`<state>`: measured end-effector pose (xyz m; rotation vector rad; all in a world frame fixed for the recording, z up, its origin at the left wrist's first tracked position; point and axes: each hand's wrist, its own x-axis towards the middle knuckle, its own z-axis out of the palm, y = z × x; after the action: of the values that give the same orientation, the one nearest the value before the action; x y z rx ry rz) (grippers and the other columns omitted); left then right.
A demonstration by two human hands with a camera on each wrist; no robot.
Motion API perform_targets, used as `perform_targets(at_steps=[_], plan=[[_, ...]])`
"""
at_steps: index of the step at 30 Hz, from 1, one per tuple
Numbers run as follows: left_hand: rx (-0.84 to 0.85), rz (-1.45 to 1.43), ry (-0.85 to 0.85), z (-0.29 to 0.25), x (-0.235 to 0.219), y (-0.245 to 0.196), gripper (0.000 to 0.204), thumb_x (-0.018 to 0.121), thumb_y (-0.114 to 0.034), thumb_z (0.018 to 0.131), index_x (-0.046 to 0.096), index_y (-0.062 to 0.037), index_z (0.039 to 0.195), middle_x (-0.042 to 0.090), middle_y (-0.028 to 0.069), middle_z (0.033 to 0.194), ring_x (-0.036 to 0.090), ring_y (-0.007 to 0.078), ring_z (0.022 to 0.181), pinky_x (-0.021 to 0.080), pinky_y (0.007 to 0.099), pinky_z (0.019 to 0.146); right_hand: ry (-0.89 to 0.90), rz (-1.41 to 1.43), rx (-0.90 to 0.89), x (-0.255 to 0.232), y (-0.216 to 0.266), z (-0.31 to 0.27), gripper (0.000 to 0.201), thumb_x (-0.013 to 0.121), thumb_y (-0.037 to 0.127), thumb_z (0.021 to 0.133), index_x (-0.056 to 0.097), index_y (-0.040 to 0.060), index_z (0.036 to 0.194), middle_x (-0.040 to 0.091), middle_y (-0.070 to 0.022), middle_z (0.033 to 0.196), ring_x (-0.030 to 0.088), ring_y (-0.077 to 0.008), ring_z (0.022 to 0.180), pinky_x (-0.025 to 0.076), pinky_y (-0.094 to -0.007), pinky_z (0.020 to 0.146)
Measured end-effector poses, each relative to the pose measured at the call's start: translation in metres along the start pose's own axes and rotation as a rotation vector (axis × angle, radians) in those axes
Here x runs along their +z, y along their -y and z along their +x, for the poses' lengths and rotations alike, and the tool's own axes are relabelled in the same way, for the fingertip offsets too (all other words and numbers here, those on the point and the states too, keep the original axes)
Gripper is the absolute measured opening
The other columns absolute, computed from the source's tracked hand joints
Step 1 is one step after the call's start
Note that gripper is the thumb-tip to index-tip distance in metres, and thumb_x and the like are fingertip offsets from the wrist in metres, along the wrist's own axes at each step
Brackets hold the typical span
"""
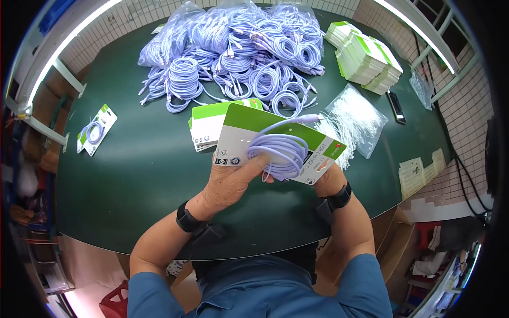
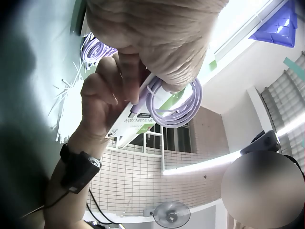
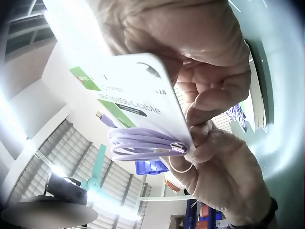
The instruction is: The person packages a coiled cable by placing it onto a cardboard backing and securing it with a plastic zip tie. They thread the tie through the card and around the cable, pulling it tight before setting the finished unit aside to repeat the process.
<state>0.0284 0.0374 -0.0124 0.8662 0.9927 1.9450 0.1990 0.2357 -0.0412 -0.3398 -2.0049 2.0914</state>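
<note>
Over the green worktop (image 1: 132,185), your left hand (image 1: 225,183) and right hand (image 1: 331,180) clamp the green-and-white card (image 1: 233,135); press the lilac cable coil (image 1: 283,151) flat.

A dark phone (image 1: 396,107) is being borne by the tabletop (image 1: 127,196) toward its right side; pale sheets (image 1: 412,177) are being supported nearer the right edge. The tabletop is being flanked by tube lights (image 1: 79,40), which are being carried by white frames (image 1: 69,77). Black cords (image 1: 461,175) are being seen against the tiled wall (image 1: 460,100).
</note>
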Motion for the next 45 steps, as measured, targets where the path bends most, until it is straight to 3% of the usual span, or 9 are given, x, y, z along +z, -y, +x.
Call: perform_targets(at_steps=[14,18,21,25,30,33,37,42,45], plan=[[-0.042,0.009,-0.047,-0.001,0.003,-0.003,0.037,0.069,-0.006,0.101,0.059,-0.0003,0.136,0.070,0.0095,0.116,0.071,0.0158,0.089,0.061,0.0292,0.067,0.119,-0.142,-0.074,-0.019,-0.043,0.025,0.043,0.060,0.029,0.109,0.058,0.0033,0.143,0.070,-0.0160,0.129,0.072,-0.0268,0.108,0.063,-0.0409,0.086],[-0.066,-0.008,-0.079,0.000,0.006,-0.004,0.036,0.070,-0.007,0.101,0.059,-0.0006,0.135,0.070,0.0090,0.115,0.071,0.0149,0.087,0.060,0.0279,0.065,0.071,0.100,-0.045,0.008,-0.011,0.028,0.043,0.064,0.024,0.107,0.057,0.0058,0.145,0.067,-0.0107,0.135,0.067,-0.0208,0.118,0.060,-0.0353,0.096],[-0.071,-0.020,-0.101,0.001,0.006,-0.004,0.036,0.070,-0.007,0.101,0.060,-0.0008,0.134,0.070,0.0087,0.114,0.071,0.0143,0.086,0.060,0.0271,0.063,0.264,0.708,0.046,0.002,-0.029,0.040,0.045,0.067,0.022,0.105,0.056,0.0057,0.146,0.066,-0.0105,0.136,0.067,-0.0205,0.119,0.059,-0.0325,0.097],[-0.077,-0.003,-0.120,0.000,0.002,-0.004,0.036,0.071,-0.008,0.100,0.060,-0.0012,0.134,0.071,0.0082,0.113,0.070,0.0134,0.084,0.059,0.0262,0.062,0.084,0.087,-0.100,0.012,-0.041,0.047,0.047,0.067,0.024,0.105,0.055,0.0062,0.147,0.067,-0.0105,0.135,0.069,-0.0191,0.114,0.062,-0.0296,0.086],[-0.089,0.061,-0.135,0.001,0.002,-0.009,0.038,0.073,-0.010,0.099,0.060,-0.0009,0.133,0.071,0.0080,0.112,0.070,0.0132,0.084,0.059,0.0259,0.061,0.015,0.303,-0.088,0.021,-0.024,0.055,0.044,0.071,0.019,0.103,0.058,0.0040,0.142,0.071,-0.0101,0.124,0.071,-0.0176,0.103,0.062,-0.0298,0.080],[-0.099,0.134,-0.110,0.001,0.002,-0.016,0.039,0.074,-0.010,0.098,0.061,-0.0004,0.133,0.071,0.0083,0.112,0.070,0.0137,0.086,0.060,0.0262,0.063,0.325,0.516,0.114,0.017,0.023,0.068,0.034,0.075,0.018,0.100,0.065,0.0024,0.128,0.074,-0.0092,0.114,0.072,-0.0144,0.097,0.060,-0.0274,0.080],[-0.124,0.186,-0.077,0.003,-0.007,-0.007,0.040,0.076,-0.008,0.096,0.062,0.0002,0.133,0.072,0.0089,0.114,0.071,0.0148,0.089,0.061,0.0277,0.067,0.123,0.341,-0.084,0.017,0.025,0.070,0.023,0.075,0.020,0.101,0.067,0.0020,0.114,0.076,-0.0087,0.107,0.072,-0.0117,0.091,0.059,-0.0255,0.078],[-0.138,0.161,-0.093,0.006,-0.014,0.000,0.043,0.076,-0.004,0.094,0.062,-0.0010,0.135,0.072,0.0089,0.116,0.072,0.0160,0.096,0.063,0.0306,0.072,0.172,0.261,-0.197,0.006,0.021,0.074,0.031,0.078,0.027,0.100,0.065,0.0016,0.110,0.074,-0.0092,0.104,0.070,-0.0105,0.089,0.056,-0.0233,0.074],[-0.133,0.128,-0.129,0.007,-0.018,-0.001,0.046,0.075,-0.002,0.093,0.061,-0.0022,0.137,0.072,0.0089,0.118,0.072,0.0168,0.100,0.063,0.0314,0.075,0.272,0.327,-0.036,0.001,0.027,0.070,0.022,0.073,0.018,0.103,0.066,0.0007,0.116,0.075,-0.0088,0.110,0.071,-0.0103,0.096,0.058,-0.0246,0.080]])
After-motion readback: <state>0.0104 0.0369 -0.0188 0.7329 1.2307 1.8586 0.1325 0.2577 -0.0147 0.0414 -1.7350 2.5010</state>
